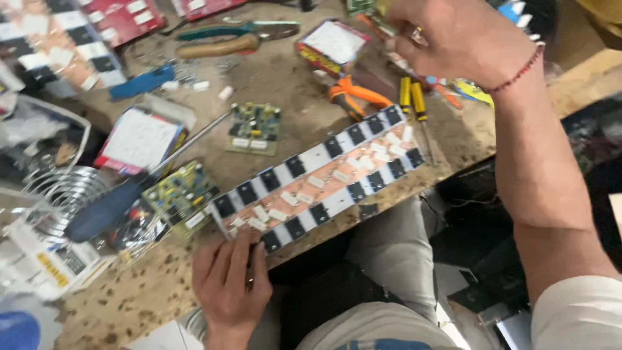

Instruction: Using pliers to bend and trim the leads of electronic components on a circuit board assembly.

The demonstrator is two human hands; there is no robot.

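A long copper-coloured circuit board (pixel 324 178) with rows of black components and white blocks lies slantwise at the bench's front edge. My left hand (pixel 230 282) grips its near left end, fingers laid over the board. My right hand (pixel 457 39) is raised over the far right of the bench with curled fingers, a red thread band on the wrist. It is blurred, and whether it holds something small I cannot tell. Orange-handled pliers (pixel 353 94) and yellow-handled tools (pixel 413 96) lie just below it.
Two small green circuit boards (pixel 256 126) (pixel 178 191) lie mid-bench. A blue-handled screwdriver (pixel 110 207), small cardboard boxes (pixel 139 139) (pixel 334 42), a wooden-handled tool (pixel 220 45), a coiled metal stand (pixel 61 191) and a second long board (pixel 65 45) crowd the left and back.
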